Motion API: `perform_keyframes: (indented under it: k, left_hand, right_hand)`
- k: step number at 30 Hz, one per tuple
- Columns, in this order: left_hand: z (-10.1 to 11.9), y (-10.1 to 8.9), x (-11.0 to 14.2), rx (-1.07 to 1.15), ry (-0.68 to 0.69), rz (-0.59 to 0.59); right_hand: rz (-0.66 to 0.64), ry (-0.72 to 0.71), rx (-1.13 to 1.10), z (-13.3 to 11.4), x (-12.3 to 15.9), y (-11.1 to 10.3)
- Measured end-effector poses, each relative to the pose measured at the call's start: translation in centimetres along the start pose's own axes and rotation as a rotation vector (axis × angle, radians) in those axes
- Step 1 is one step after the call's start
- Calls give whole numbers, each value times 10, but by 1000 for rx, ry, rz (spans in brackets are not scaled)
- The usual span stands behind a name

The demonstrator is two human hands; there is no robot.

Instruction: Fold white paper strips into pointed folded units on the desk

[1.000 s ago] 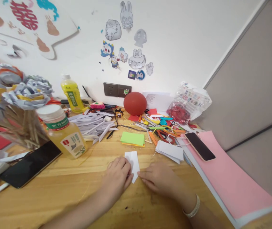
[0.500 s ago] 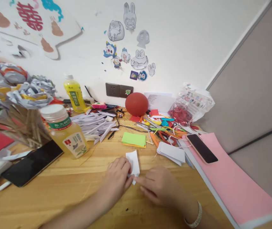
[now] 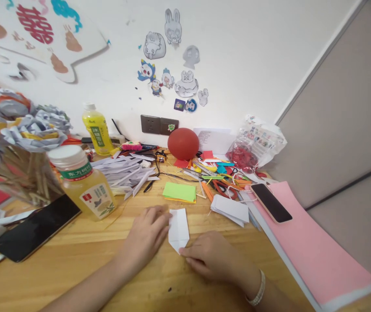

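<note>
A small folded white paper (image 3: 178, 227) with a pointed lower end lies flat on the wooden desk (image 3: 84, 260). My left hand (image 3: 146, 236) rests beside its left edge, fingers together and flat, touching the paper. The fingertips of my right hand (image 3: 211, 258) press on the paper's lower point; the fingers are curled down and a beaded bracelet (image 3: 256, 289) circles that wrist.
A tea bottle (image 3: 83, 182), a dark phone (image 3: 32, 227), a heap of white paper strips (image 3: 123, 171), green notes (image 3: 179, 191), a white paper stack (image 3: 231, 209), a red ball (image 3: 183, 144), scissors among coloured scraps (image 3: 221, 184), and a phone (image 3: 270, 202) on pink sheets (image 3: 315, 251).
The paper now lies more open and flat, its pointed end showing. My left hand has slid left off it; my right hand has moved to the lower tip.
</note>
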State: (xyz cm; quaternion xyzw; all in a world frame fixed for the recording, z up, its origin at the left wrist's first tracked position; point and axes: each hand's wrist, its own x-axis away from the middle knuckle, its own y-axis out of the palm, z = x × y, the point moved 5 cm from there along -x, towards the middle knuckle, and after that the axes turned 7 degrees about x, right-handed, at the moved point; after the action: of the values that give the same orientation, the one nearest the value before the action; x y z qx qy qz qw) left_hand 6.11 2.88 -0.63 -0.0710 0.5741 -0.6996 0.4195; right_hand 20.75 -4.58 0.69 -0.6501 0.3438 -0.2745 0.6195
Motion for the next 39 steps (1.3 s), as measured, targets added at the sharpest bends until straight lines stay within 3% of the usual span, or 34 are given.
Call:
perform_keyframes:
  k: [3,5,9,12,16,21,24,28,34,36,39]
  left_hand:
    - [13,5,5,10,273,-59]
    - [15,9,7,-4,329,-93]
    - [13,11,8,-71,343,-115]
    - [16,9,8,-136,366,-116]
    - [24,7,10,-213,360,-85]
    - [25,5,12,-182,346,-12]
    - [18,3,10,-166,316,27]
    - [9,5,9,-121,309,-36]
    - [7,9,11,-92,295,-68]
    - [7,8,11,-88,293,-53]
    - [7,4,9,-68,259,-19]
  right_hand:
    - [-23,6,-12,7,1,0]
    - [-40,36,-5,15,2,-2]
    - [-54,142,44,35,7,-6]
    - [53,183,83,40,9,-11]
    - [184,68,36,23,5,-10]
    - [67,-7,126,4,-2,3]
    - [22,33,171,10,-1,2]
    - [-18,162,220,27,3,-2]
    - [103,366,209,36,-1,-3]
    - [118,351,231,35,-3,-2]
    - [150,217,273,34,-2,-4]
